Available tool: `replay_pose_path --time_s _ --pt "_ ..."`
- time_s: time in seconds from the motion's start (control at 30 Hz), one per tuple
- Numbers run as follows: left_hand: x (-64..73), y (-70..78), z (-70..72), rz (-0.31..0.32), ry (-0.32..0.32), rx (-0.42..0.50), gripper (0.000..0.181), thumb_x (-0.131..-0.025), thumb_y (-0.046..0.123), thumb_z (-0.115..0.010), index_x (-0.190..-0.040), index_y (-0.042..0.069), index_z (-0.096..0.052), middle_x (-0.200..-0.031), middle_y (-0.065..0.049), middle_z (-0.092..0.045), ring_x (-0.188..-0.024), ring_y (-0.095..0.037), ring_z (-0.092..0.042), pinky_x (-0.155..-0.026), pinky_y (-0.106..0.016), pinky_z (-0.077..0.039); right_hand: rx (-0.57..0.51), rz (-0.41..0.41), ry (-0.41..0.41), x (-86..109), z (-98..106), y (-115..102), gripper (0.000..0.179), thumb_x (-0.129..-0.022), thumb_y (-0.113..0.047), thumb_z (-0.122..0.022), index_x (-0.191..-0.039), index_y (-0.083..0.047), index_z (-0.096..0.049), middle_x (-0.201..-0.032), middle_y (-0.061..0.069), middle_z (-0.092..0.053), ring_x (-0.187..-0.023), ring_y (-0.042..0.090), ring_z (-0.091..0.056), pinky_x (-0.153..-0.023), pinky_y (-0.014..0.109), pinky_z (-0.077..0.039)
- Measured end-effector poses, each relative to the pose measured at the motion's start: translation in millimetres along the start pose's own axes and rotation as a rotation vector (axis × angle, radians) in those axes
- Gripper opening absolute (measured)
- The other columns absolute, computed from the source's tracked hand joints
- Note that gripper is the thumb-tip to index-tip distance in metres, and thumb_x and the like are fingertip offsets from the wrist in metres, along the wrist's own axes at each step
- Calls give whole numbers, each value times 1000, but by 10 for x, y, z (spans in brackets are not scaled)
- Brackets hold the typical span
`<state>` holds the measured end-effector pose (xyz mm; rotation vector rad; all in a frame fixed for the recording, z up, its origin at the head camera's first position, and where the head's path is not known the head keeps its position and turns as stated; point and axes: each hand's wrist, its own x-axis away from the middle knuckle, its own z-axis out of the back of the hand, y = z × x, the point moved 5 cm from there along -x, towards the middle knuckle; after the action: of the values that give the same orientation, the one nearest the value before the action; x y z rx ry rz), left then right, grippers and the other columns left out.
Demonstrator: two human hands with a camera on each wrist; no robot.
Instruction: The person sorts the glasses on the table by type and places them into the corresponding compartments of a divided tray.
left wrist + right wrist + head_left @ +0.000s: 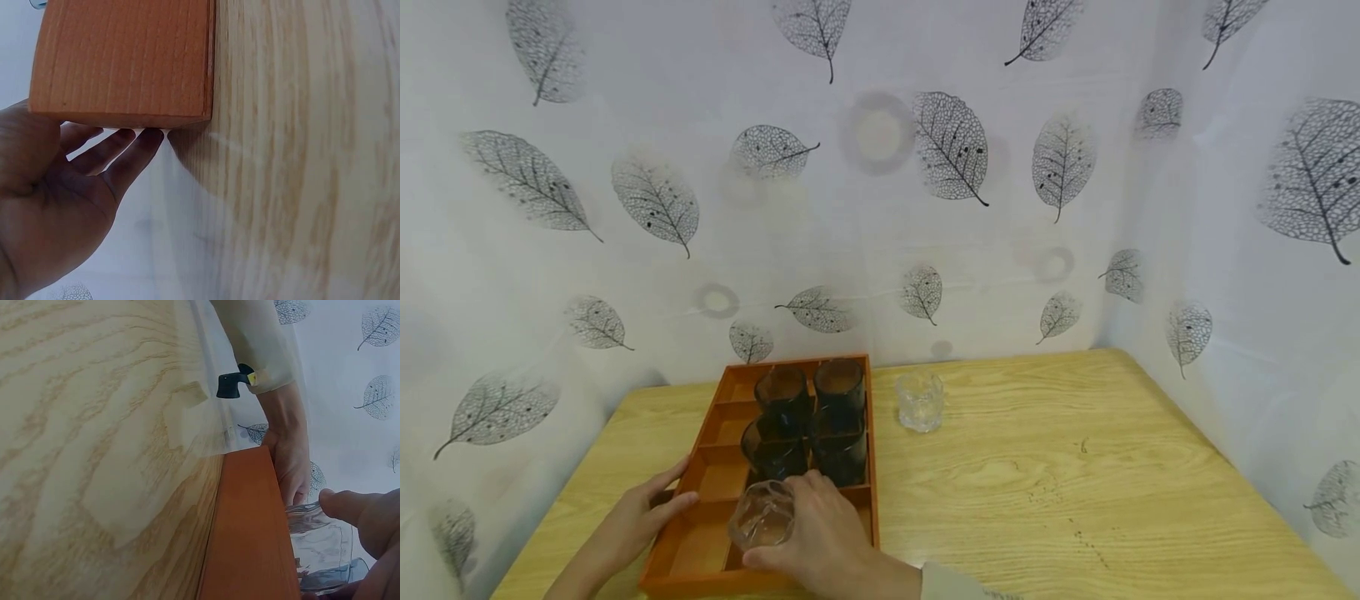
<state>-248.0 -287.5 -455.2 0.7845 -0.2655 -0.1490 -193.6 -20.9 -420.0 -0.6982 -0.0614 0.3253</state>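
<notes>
My right hand (831,533) grips a clear glass (762,515) over the near compartments of an orange-brown wooden tray (653,575). In the right wrist view, the thumb lies against the glass (322,544), and the tray wall hides part of it. Whether the glass touches the tray floor, I cannot tell. Several dark glasses (839,454) stand in the tray's right and middle compartments. At the tray's left side, my left hand (628,525) holds the wall, thumb over the rim and fingers against the outer side, as the left wrist view (69,194) also shows.
Another clear glass (920,402) stands on the wooden table (1037,483), just right of the tray's far end. A white curtain with leaf prints (880,233) hangs behind the table and along its sides. The tray's left column holds bare compartments (700,537).
</notes>
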Motion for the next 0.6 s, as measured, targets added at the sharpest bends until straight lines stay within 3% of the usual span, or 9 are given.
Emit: replay_pose_path --time_s 0.33,0.47,0.6 --pt "-23 2 14 9 0 -11 76 -107 35 -59 -161 -3 -24 -158 -37 -28 -133 -53 -49 -94 -47 -56 73 70 4 -22 18 -43 81 -75 -68 -83 -127 -8 -68 -116 -1 -65 -107 12 -62 -91 30 -55" --pt "-24 -3 20 16 -4 -1 76 -107 35 -59 -162 -3 -23 -159 -37 -27 -133 -53 -48 -93 -47 -57 144 87 26 -43 12 -32 78 -74 -73 -81 -114 -7 -70 -98 -2 -64 -91 11 -62 -77 27 -56" --pt "-26 0 9 25 -9 18 76 -107 34 -59 -162 -4 -23 -159 -38 -25 -133 -54 -47 -92 -46 -58 168 51 26 -60 -46 1 80 -70 -78 -79 -103 -7 -68 -86 -4 -56 -77 8 -55 -67 25 -54"
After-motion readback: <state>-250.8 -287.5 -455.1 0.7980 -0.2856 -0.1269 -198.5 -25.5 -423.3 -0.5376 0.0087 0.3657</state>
